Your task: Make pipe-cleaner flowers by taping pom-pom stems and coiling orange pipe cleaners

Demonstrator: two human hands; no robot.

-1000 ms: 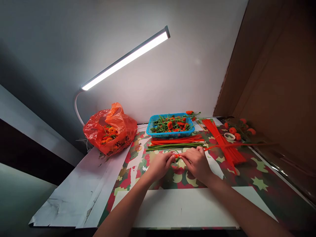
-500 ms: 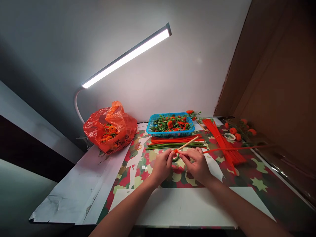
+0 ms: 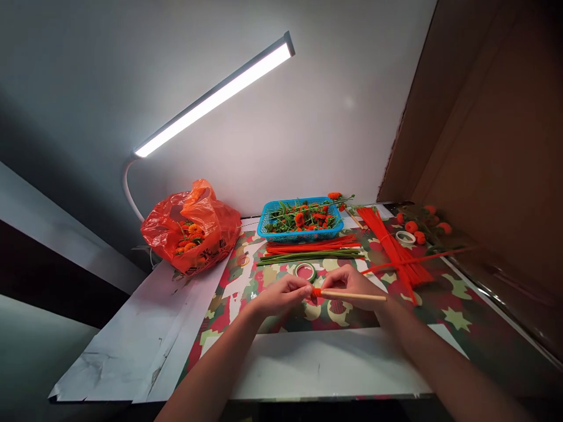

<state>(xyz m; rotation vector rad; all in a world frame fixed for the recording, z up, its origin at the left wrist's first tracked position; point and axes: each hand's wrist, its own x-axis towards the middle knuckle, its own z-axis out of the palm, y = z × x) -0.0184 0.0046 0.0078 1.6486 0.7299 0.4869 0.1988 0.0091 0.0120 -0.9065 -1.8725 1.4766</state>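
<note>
My left hand [image 3: 281, 295] pinches one end of a thin wooden stick [image 3: 354, 296], which points right across the front of my other hand. Around the stick, by my left fingertips, is a short orange-red coil of fuzzy pipe cleaner [image 3: 316, 292]. My right hand [image 3: 352, 286] is closed behind the stick with its fingertips near the coil. A long orange-red pipe cleaner strand [image 3: 422, 258] runs from behind my right hand out to the right; the fingers hide where it is held. Just beyond my hands lies a roll of green tape [image 3: 305, 271].
A blue basket [image 3: 299, 236] of orange flowers stands at the back, with red and green pipe cleaners [image 3: 308, 255] before it. To the right lie a red pipe cleaner bundle [image 3: 387, 243] and a white tape roll [image 3: 405, 238]. A red plastic bag [image 3: 220, 225] sits left, under a lamp [image 3: 215, 97].
The stick has swung from pointing up and away to lying level toward the right. Both hands have come slightly nearer, uncovering the green tape roll. The view has shifted a little.
</note>
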